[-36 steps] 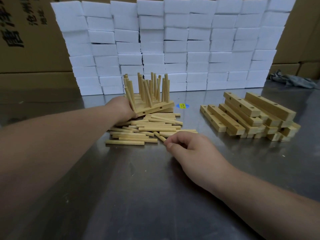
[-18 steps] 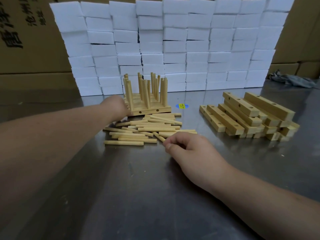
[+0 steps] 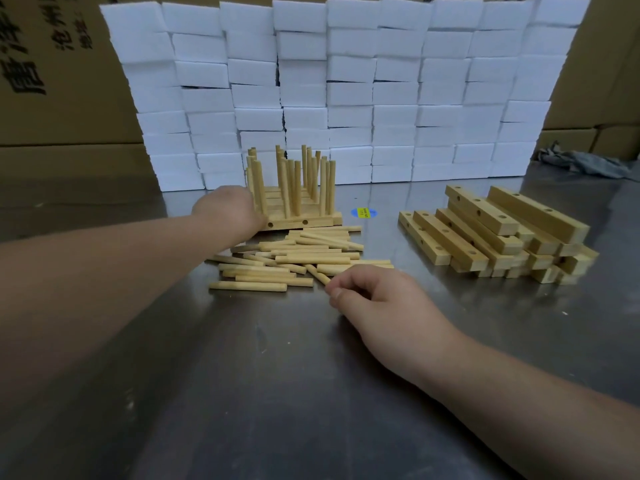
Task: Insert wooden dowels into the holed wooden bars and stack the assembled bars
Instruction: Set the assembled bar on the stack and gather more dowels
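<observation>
Head view: at mid-frame the left hand (image 3: 228, 211) touched the left end of the pegged bars (image 3: 301, 221) (fingers hidden, grip unclear). Below, the right hand (image 3: 377, 299) was curled, thumb to forefinger, beside the loose dowels (image 3: 304, 252); whether it pinched one was unclear. Spare bars (image 3: 485, 230) lay at right.

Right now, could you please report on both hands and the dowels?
Left hand at left end of doweled bars, grip hidden. Right hand pinching a loose dowel at the dowel pile edge. Empty bars stacked right, clear of both.

Loose dowels (image 3: 298, 258) left of bars (image 3: 495, 233)
</observation>
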